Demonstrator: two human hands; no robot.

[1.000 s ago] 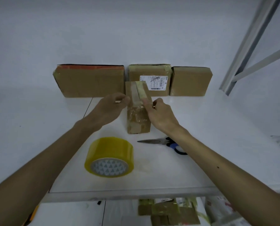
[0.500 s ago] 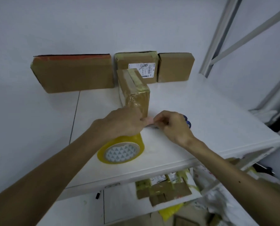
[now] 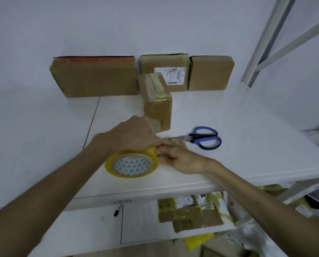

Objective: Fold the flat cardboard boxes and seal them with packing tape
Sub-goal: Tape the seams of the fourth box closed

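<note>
- White surface (image 3: pixel 238 145) is viewed from above its near edge, with wrapped parcels (image 3: pixel 190 212) on a shelf beneath it at the bottom of the frame.
- Just past that edge, at centre, the tape roll (image 3: pixel 132 164) is clasped from above by the left grip (image 3: pixel 134 134), its open face turned toward the camera.
- At the roll's right side the right grip (image 3: pixel 181 158) is pinched against the tape; whether the loose end has been caught cannot be told.
- A second ago both were up on the top of the small box (image 3: pixel 156 101), smoothing a strip there. That box has been let go and stands free just behind the left grip.
- One seam is therefore judged sealed, and a fresh strip is being started.
- Right of centre, the scissors (image 3: pixel 205 138) are left untouched.
- Farthest off, a row of boxes (image 3: pixel 95 76) is leaned against the wall at upper centre.
</note>
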